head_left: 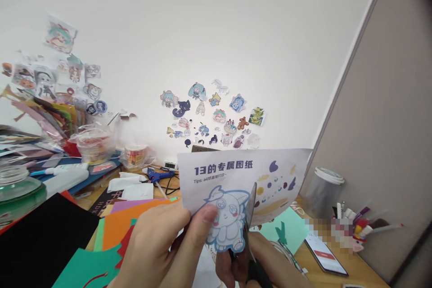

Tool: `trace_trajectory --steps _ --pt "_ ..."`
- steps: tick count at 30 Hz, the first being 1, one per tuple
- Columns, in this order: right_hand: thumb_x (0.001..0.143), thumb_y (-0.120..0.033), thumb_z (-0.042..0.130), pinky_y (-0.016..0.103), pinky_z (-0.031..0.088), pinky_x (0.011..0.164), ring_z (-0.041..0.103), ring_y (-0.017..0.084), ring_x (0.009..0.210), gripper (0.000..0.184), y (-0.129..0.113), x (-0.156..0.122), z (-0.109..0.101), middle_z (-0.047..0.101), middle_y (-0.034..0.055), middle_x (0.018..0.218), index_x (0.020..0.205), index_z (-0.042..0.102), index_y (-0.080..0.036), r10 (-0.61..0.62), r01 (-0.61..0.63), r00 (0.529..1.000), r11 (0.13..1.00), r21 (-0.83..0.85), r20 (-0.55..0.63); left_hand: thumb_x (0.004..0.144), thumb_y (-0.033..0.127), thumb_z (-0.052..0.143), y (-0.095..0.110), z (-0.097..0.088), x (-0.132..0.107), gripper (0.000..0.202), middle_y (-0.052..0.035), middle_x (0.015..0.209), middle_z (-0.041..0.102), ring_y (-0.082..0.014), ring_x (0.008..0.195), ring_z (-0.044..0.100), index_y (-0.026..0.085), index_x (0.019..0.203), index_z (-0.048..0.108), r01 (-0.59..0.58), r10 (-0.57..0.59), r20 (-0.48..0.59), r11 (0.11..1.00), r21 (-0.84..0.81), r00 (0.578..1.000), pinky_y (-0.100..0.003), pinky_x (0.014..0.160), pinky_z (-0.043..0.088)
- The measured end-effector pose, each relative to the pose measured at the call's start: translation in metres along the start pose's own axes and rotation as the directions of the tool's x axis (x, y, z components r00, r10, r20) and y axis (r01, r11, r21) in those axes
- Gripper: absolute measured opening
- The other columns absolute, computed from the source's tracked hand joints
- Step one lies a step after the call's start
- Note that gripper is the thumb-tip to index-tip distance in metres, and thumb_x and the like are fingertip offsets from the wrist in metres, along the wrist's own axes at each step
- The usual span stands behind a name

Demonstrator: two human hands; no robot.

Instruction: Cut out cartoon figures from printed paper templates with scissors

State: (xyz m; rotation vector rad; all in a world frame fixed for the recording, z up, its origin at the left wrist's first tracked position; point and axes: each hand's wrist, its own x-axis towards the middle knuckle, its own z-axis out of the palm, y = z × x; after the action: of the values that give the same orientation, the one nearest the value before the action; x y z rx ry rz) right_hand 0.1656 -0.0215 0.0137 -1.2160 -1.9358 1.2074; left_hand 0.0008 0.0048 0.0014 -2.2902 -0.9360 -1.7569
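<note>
A printed paper sheet [229, 164] with a cartoon character [229, 222] outlined in blue is held up in front of me. My left hand [168, 234] grips it by the left side, thumb pressed on the character. My right hand [266, 256] is around the black handles of a pair of scissors [250, 211]. Their blade points upward at the right edge of the character, against the paper. Part of the sheet lies behind the blade, and the lower fingers of my right hand are partly hidden.
Coloured paper [124, 220] and a black sheet [50, 229] lie at the left. A blue glue gun [158, 175] sits behind them. At the right are a phone [326, 252], a pen holder [357, 234] and a lidded tub [324, 193]. Stickers [219, 114] cover the wall.
</note>
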Motion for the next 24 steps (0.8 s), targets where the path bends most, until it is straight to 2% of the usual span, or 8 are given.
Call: trace_trajectory --steps 6,11,14,17,19,22,24 --pt "0.063 -0.071 0.054 0.022 0.035 0.050 0.041 0.011 0.055 0.053 0.007 -0.003 -0.005 0.049 0.0003 0.066 0.070 0.049 -0.019 -0.108 0.108 0.994 0.994 -0.013 0.006 0.088 0.025 0.039 0.000 0.001 0.000 0.044 0.0070 0.036 0.039 -0.0047 0.032 0.038 0.018 0.045 0.039 0.007 -0.006 -0.030 0.999 0.042 1.000 -0.015 0.032 0.029" --pt "0.069 -0.060 0.057 0.023 0.040 0.055 0.045 0.013 0.061 0.042 0.010 -0.010 -0.008 0.049 0.0004 0.069 0.080 0.054 -0.019 -0.002 0.002 1.000 0.999 -0.042 0.005 0.088 0.026 0.039 0.001 -0.001 0.003 0.043 0.0074 0.036 0.035 -0.0041 0.031 0.036 0.018 0.046 0.037 -0.009 0.010 -0.027 0.999 0.041 1.000 -0.014 0.031 0.027" --pt "0.071 -0.051 0.057 0.024 0.042 0.059 0.046 0.014 0.064 0.033 0.013 -0.011 -0.008 0.048 0.0010 0.070 0.078 0.054 -0.018 -0.004 0.000 0.999 0.996 -0.089 -0.051 0.088 0.026 0.039 0.000 -0.002 0.002 0.043 0.0074 0.037 0.035 -0.0037 0.031 0.037 0.018 0.046 0.036 -0.026 0.026 -0.008 0.999 0.045 1.000 -0.013 0.031 0.028" --pt "0.068 -0.044 0.060 0.021 0.041 0.054 0.042 0.011 0.059 0.027 0.012 -0.011 -0.007 0.047 -0.0007 0.066 0.072 0.053 -0.018 -0.007 0.003 0.999 0.997 -0.075 -0.053 0.088 0.027 0.039 -0.001 -0.001 0.000 0.044 0.0071 0.036 0.034 -0.0042 0.031 0.035 0.018 0.045 0.035 -0.025 0.026 -0.014 0.998 0.054 1.000 -0.014 0.031 0.028" --pt "0.067 -0.043 0.063 0.020 0.040 0.051 0.041 0.010 0.056 0.026 0.010 -0.011 -0.007 0.047 -0.0017 0.063 0.073 0.055 -0.018 0.008 -0.011 0.998 0.999 -0.052 -0.060 0.088 0.027 0.040 -0.002 0.000 0.000 0.042 0.0071 0.037 0.040 -0.0048 0.033 0.039 0.018 0.047 0.041 -0.027 0.027 -0.003 0.999 0.026 1.000 -0.015 0.034 0.031" --pt "0.066 -0.057 0.063 0.024 0.047 0.062 0.050 0.014 0.066 0.045 0.010 -0.010 -0.004 0.056 0.0020 0.079 0.094 0.060 -0.022 -0.007 0.017 0.990 0.997 0.070 -0.140 0.089 0.021 0.040 -0.001 0.001 0.002 0.037 0.0067 0.049 0.059 -0.0052 0.041 0.052 0.020 0.054 0.053 -0.032 0.040 0.071 0.993 -0.110 0.997 -0.013 0.041 0.040" --pt "0.061 -0.069 0.060 0.029 0.050 0.074 0.056 0.018 0.078 0.065 0.013 -0.008 -0.002 0.058 0.0058 0.098 0.108 0.058 -0.024 -0.033 0.051 0.993 0.985 0.166 -0.110 0.088 0.017 0.041 0.001 0.002 0.004 0.036 0.0072 0.058 0.066 -0.0048 0.047 0.058 0.021 0.057 0.056 -0.032 0.060 0.115 0.973 -0.227 0.992 -0.012 0.046 0.043"
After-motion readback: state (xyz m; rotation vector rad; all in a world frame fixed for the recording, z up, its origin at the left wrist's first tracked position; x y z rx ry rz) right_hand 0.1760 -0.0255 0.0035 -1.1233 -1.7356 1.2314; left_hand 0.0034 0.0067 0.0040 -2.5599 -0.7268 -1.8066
